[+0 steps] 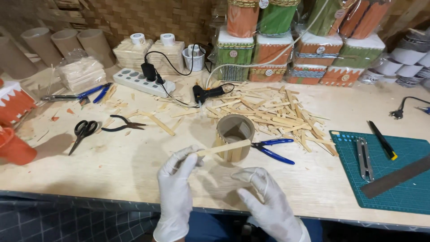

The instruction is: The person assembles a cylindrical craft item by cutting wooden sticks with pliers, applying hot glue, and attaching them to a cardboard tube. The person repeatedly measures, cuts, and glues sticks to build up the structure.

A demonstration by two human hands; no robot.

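The cardboard tube (235,132) stands upright on the pale wooden table (116,166), a little in from the near edge, its open mouth facing up and a few wooden sticks already standing side by side against its front wall. The left hand (178,179), in a white glove, pinches 1 wooden stick (224,148) between thumb and fingertips at the stick's left end; the stick lies nearly level across the front of the tube, its long axis running left to right with the right end slightly higher, reaching the tube's rim. The right hand (264,197), also gloved, hovers just in front of the tube with fingers loosely spread and holds nothing. Open tabletop lies to the left of the hands, between them and the black scissors (82,132) and the black pliers (122,124). To the right the room is tighter: blue-handled pliers (273,149) lie just beside the tube, and a loose pile of sticks (277,114) spreads behind and to the right of it. Farther right a green cutting mat (403,188) reaches the table's near edge, bearing a metal ruler (396,177) and a utility knife (365,159). A black glue gun (207,94) rests behind the tube, near a white power strip (141,82).
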